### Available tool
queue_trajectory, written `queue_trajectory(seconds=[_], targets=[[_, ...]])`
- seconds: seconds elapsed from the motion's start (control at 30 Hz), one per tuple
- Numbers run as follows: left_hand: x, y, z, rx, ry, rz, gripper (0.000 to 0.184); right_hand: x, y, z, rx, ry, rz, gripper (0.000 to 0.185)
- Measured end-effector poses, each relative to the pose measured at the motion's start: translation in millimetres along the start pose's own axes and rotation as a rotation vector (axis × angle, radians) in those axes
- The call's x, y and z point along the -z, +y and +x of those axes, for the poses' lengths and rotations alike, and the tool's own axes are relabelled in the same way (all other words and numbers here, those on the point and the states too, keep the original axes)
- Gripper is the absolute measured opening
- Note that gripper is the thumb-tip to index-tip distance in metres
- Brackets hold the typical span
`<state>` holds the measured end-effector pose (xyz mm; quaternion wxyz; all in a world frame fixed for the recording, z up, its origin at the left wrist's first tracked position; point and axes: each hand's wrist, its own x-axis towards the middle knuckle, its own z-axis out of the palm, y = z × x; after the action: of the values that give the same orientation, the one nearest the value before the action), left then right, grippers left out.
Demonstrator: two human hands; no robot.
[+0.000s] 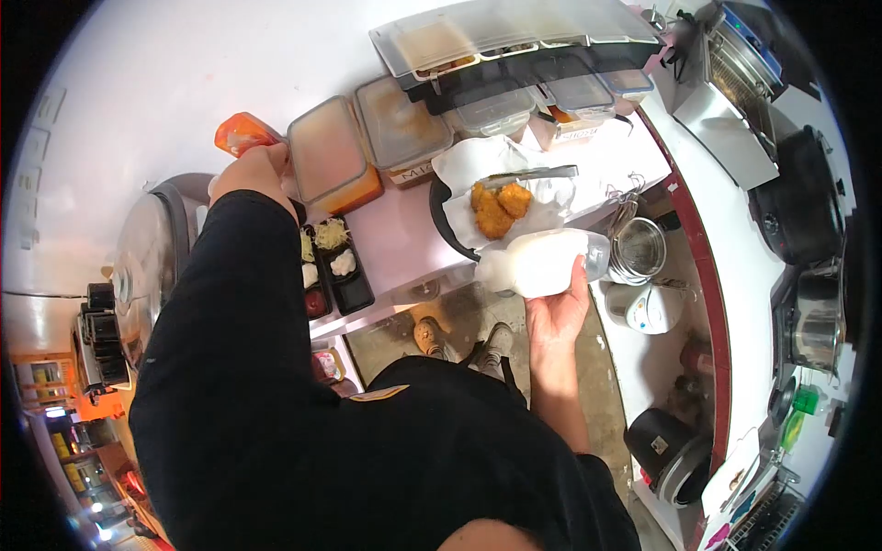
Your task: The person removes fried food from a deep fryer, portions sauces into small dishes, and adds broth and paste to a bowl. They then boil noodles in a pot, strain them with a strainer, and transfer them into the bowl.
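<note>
Right hand (558, 310): clamped round a white-filled bottle (547, 264), thumb along its side; bottle tilted nearly flat, held at the counter's near edge, just below the fried pieces.

Left hand (253, 172): raised at the far left, against an orange container (246, 133); whether the fingers close on it, cannot tell.

Counter (395, 223): pale pinkish top, bearing the following.
- Pan (443, 220), one, dark-rimmed, paper-lined; inside, golden fried pieces (493, 219), with a metal utensil (537, 173) lying behind them.
- Lidded tubs, clear, in a row along the back; the leftmost (323, 151) with orange contents, the next (401, 119) bearing a partly legible label.
- Long topping case (514, 41), translucent lid, behind the tubs.
- Black compartment trays (354, 292), side by side, partly under the left sleeve; shredded pale vegetable (331, 233) and white scoops (343, 264) within.

Left side: large round metal lid (142, 266), beside the sleeve.

Right side: steel strainers (640, 248), nested; white bucket (648, 308) just below them; black bin (663, 443), lower. Beyond, a white worktop (703, 138) edged in dark red, with metal fryer (730, 129), black pot (797, 197) and steel pot (816, 317).

Floor (469, 308): brownish, two shoes (428, 336) upon it.

Lower left: lit shelving (78, 468), too small to itemise.
</note>
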<state>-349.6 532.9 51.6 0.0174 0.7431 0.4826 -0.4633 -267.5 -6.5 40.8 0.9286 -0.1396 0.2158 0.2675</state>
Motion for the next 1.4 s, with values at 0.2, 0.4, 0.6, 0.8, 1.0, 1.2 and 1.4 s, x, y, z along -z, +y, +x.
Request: queue_trajectory(seconds=[0.2, 0.4, 0.6, 0.8, 1.0, 1.2, 1.4], targets=[[13, -3, 2, 0.001, 0.007, 0.0, 0.024, 0, -2, 1, 0.017, -0.025, 0.007, 0.036], [30, -15, -2, 0.013, 0.028, 0.001, 0.024, -4, 1, -1, 0.009, 0.031, 0.021, 0.036], [41, -26, -6, 0.034, 0.058, 0.021, 0.025, -3, 4, -2, -0.015, 0.022, -0.014, 0.036], [37, -16, -25, -0.041, 0.08, -0.039, 0.025, -3, 6, 2, -0.081, -0.044, 0.044, 0.036], [37, -12, -64, -0.186, 0.002, -0.292, 0.026, -23, 8, -3, 0.003, -0.127, -0.014, 0.037], [45, -28, -95, -0.372, -0.09, -0.513, 0.027, -34, 12, 3, -0.092, -0.206, 0.03, 0.038], [24, -9, -178, -0.499, 0.067, -0.616, 0.012, -56, 29, 2, -0.06, -0.147, -0.063, 0.038]])
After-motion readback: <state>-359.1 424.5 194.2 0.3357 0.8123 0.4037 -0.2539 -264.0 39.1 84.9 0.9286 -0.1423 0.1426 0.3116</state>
